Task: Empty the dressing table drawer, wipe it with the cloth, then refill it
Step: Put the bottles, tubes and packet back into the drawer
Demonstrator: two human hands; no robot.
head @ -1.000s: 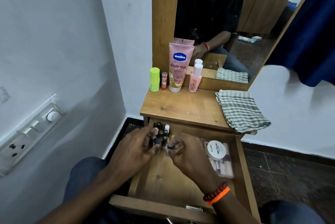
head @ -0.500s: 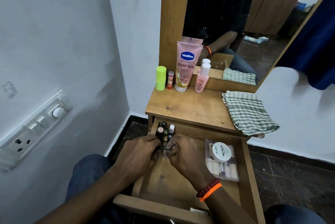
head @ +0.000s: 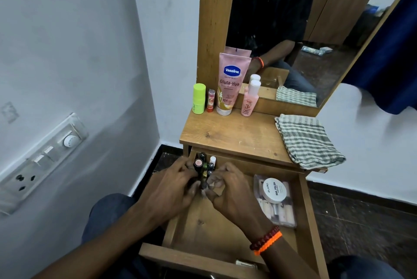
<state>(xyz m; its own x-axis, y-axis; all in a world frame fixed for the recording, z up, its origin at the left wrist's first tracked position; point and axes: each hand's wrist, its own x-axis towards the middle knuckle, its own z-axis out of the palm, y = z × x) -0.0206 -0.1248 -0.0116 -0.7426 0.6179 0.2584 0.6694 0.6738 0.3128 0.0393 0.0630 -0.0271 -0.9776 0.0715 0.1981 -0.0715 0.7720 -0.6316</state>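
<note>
We are gathering the cluster of small lipsticks and nail polish bottles (head: 204, 166) at the drawer's (head: 225, 229) far-left corner, left hand (head: 173, 185) and right hand (head: 228, 188) cupping it from either side, fingers curled. We judge we are best squeezing evenly and lifting together toward the tabletop (head: 234, 134), where the cloth (head: 309, 141) is lying at right.

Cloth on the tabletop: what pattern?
Green-and-white checks on the cloth, clearest in the head view.

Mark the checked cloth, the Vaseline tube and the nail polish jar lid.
checked cloth (head: 309, 141): head view, middle of the folded top face.
Vaseline tube (head: 231, 80): head view, front label below the logo.
nail polish jar lid (head: 273, 189): head view, centre of the white round lid.
</note>
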